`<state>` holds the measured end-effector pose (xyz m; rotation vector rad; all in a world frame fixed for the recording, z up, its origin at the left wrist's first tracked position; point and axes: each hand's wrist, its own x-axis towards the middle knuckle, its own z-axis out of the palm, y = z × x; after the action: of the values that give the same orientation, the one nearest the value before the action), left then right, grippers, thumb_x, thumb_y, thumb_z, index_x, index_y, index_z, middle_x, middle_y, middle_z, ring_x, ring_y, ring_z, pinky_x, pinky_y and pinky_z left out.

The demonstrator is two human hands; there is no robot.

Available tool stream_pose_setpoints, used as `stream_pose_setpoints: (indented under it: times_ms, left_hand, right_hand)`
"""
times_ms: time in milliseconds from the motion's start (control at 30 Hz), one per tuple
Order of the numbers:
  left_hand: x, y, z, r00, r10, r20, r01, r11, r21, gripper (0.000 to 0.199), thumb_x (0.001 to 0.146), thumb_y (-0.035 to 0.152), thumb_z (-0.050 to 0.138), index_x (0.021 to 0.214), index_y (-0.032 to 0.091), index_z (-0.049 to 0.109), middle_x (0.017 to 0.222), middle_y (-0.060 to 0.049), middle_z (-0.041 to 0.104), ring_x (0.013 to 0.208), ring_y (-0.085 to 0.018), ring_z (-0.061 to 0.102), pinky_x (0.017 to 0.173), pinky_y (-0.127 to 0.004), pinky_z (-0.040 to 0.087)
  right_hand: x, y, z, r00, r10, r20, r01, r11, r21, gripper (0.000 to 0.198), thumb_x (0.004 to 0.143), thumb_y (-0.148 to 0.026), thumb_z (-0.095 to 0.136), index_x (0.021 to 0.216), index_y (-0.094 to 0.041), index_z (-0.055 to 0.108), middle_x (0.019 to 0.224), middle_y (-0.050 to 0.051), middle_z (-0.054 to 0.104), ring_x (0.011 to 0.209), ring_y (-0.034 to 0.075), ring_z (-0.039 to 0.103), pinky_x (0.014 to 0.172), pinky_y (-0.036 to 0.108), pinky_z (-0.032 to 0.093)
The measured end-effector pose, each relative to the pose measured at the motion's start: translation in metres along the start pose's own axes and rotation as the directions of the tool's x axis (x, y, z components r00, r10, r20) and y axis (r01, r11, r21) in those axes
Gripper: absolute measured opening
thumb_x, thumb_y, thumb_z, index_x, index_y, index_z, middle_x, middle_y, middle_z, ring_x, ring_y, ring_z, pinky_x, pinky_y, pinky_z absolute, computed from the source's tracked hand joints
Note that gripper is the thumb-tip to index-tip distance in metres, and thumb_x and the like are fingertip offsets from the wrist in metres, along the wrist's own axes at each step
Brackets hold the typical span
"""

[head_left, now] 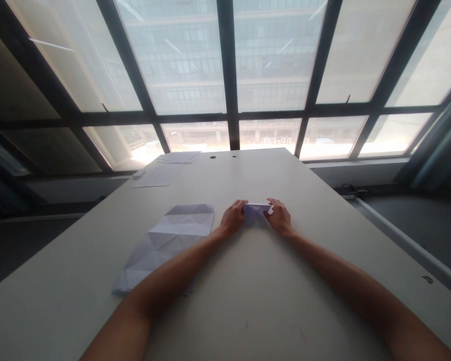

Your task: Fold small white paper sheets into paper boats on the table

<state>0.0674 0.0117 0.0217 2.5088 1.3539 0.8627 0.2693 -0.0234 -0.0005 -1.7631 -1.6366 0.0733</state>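
Note:
A small folded piece of white paper (256, 214) is held between my two hands above the middle of the table. My left hand (233, 216) grips its left edge, fingers closed on it. At the right edge, my right hand (279, 215) pinches the paper between thumb and fingers. The paper's upper edge shows as a bright fold, and its near face is in shade. To the left, partly behind my left forearm, lies a larger creased sheet of paper (180, 225) with crossing fold lines.
The white table (248, 301) stretches toward large dark-framed windows (229, 75). Loose white sheets (158, 174) lie at its far left, near a round dark hole (212, 157) in the tabletop. A curtain (432, 140) hangs at the right, and cables (353, 190) lie beyond the table's right edge.

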Motion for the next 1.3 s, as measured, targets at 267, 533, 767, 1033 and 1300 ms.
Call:
stream_pose_setpoints:
  times_ms: [267, 533, 767, 1033, 1300]
  left_hand:
    - [0.01, -0.015, 0.012, 0.996, -0.065, -0.056, 0.055, 0.986, -0.16, 0.025, 0.086, 0.011, 0.046, 0.101, 0.015, 0.066, 0.101, -0.007, 0.07, 0.093, -0.016, 0.063, 0.085, -0.026, 0.051]
    - [0.006, -0.019, 0.006, 0.996, 0.02, 0.082, -0.014, 0.997, -0.073, 0.046, 0.078, 0.001, 0.048, 0.114, 0.017, 0.071, 0.121, -0.006, 0.068, 0.112, -0.018, 0.061, 0.104, -0.03, 0.044]
    - [0.003, -0.024, 0.012, 0.954, 0.202, 0.22, -0.217, 0.975, 0.045, 0.052, 0.089, 0.008, 0.044, 0.14, 0.016, 0.054, 0.145, -0.011, 0.052, 0.135, -0.021, 0.046, 0.114, -0.035, 0.032]
    - [-0.001, -0.021, 0.006, 0.818, 0.324, 0.475, -0.387, 0.921, 0.038, 0.063, 0.101, 0.04, 0.041, 0.158, 0.026, 0.016, 0.163, -0.008, 0.02, 0.151, -0.023, 0.014, 0.12, -0.047, 0.012]
    - [0.003, -0.021, 0.003, 0.783, 0.264, 0.563, -0.3, 0.954, -0.031, 0.057, 0.105, 0.05, 0.01, 0.157, 0.029, 0.019, 0.164, -0.002, 0.015, 0.152, -0.021, 0.009, 0.121, -0.046, 0.006]
  right_hand:
    - [0.002, -0.002, -0.004, 0.985, -0.123, 0.119, 0.124, 0.992, 0.005, 0.025, 0.088, -0.019, 0.052, 0.098, -0.023, 0.074, 0.097, 0.005, 0.071, 0.091, 0.019, 0.061, 0.08, 0.025, 0.043]
    - [-0.002, -0.004, -0.004, 0.938, -0.283, 0.202, 0.29, 0.957, -0.006, 0.041, 0.092, -0.011, 0.043, 0.114, -0.029, 0.073, 0.112, 0.002, 0.071, 0.106, 0.019, 0.057, 0.092, 0.027, 0.04]
    - [0.001, 0.001, -0.003, 0.91, -0.319, 0.265, 0.346, 0.936, -0.061, 0.043, 0.095, -0.012, 0.04, 0.128, -0.025, 0.065, 0.126, 0.006, 0.067, 0.116, 0.021, 0.056, 0.099, 0.032, 0.039]
    - [0.005, 0.012, 0.005, 0.838, -0.345, 0.423, 0.42, 0.902, -0.096, 0.053, 0.095, -0.014, 0.038, 0.148, -0.017, 0.044, 0.154, 0.014, 0.039, 0.143, 0.024, 0.034, 0.116, 0.043, 0.024]
    - [0.006, 0.011, -0.011, 0.71, -0.37, 0.599, 0.491, 0.87, -0.045, 0.079, 0.094, -0.051, 0.046, 0.158, -0.015, 0.018, 0.163, 0.015, 0.014, 0.151, 0.027, 0.007, 0.12, 0.05, 0.004]
